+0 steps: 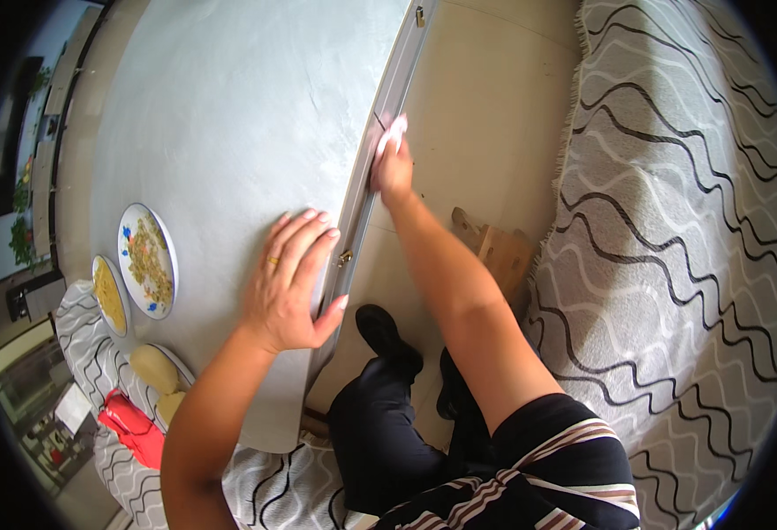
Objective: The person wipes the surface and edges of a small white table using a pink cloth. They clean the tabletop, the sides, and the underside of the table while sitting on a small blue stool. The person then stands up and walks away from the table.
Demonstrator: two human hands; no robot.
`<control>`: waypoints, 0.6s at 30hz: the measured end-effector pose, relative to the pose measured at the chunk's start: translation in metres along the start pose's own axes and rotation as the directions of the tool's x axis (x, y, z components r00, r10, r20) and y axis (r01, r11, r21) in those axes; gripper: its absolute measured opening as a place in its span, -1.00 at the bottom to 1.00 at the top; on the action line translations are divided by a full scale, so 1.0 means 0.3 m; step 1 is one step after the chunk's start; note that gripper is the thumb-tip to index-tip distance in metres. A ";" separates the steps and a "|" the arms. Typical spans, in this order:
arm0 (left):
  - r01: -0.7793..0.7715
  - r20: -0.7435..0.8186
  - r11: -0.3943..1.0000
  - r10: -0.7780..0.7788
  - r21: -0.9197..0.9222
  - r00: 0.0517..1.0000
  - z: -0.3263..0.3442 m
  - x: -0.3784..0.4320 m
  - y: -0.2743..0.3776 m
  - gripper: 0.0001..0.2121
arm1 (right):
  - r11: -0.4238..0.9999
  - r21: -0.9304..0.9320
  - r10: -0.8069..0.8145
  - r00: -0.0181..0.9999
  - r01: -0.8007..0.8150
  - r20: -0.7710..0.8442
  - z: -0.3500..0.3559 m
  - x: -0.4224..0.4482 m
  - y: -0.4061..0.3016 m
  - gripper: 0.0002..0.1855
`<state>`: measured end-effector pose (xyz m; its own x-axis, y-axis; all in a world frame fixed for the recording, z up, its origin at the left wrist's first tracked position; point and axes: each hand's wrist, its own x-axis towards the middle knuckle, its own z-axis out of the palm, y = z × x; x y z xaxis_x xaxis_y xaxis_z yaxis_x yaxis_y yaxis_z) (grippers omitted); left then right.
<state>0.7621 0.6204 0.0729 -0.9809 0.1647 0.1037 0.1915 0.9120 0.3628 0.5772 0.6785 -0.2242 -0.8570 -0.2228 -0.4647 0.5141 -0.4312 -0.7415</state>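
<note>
My left hand [293,281] rests palm down on the pale grey tabletop [229,119], close to its edge. Its fingers are somewhat apart, with a ring on one, and nothing is held. At the table's side, my right hand [391,165] grips a pinkish-white wad, perhaps a cloth or tissue [395,130], against the drawer front [388,86]. This hand is blurred and its fingertips are partly hidden. Two small brass-coloured handles sit on the table's side: one near my left thumb [344,257], the other at the far end [419,16].
On the left of the table stand a plate of chopped food [168,291], a dish of yellow shreds [110,298] and a plate with dough-like pieces [155,368]. A red cloth or bag [133,427] lies beyond. A wooden stool [504,255] stands near a sofa with a wavy-patterned cover [660,265].
</note>
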 end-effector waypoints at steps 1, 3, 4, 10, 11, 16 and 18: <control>0.005 -0.008 1.000 -0.005 -0.010 1.000 -0.001 -0.016 -0.005 -0.30 | 0.989 -0.047 0.134 0.989 -0.137 -0.065 0.004 -0.111 0.028 -0.61; 0.009 -0.014 0.999 -0.009 -0.036 1.000 -0.005 -0.024 -0.014 -0.31 | 0.963 -0.117 0.227 0.966 -0.241 -0.125 0.006 -0.306 0.046 -0.62; 0.007 -0.015 0.999 -0.008 -0.041 1.000 -0.007 -0.032 -0.019 -0.31 | 0.903 -0.238 0.330 0.932 -0.358 -0.149 0.003 -0.386 0.044 -0.61; 0.004 0.012 0.997 -0.003 -0.080 1.000 -0.020 -0.044 -0.033 -0.31 | 0.758 -0.382 0.506 0.846 -0.529 -0.168 0.050 -0.672 -0.099 -0.59; 0.006 0.021 0.997 -0.004 -0.082 1.000 -0.028 -0.044 -0.036 -0.31 | 0.745 -0.400 0.515 0.841 -0.534 -0.164 0.064 -0.682 -0.125 -0.59; 0.007 0.062 0.994 0.000 -0.105 0.998 -0.032 -0.039 -0.046 -0.28 | 0.678 -0.569 0.450 0.875 -0.465 -0.179 0.030 -0.642 -0.237 -0.52; 0.030 0.085 0.993 -0.020 -0.114 0.996 -0.037 -0.049 -0.050 -0.27 | 0.523 -0.735 0.343 0.896 -0.431 -0.281 0.117 -0.631 -0.399 -0.48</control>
<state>0.7739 0.6000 0.0763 -0.9839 0.1776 0.0175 0.1650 0.8677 0.4689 0.6768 0.7416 -0.0306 -0.5818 -0.1018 -0.8069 0.6640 0.5136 -0.5435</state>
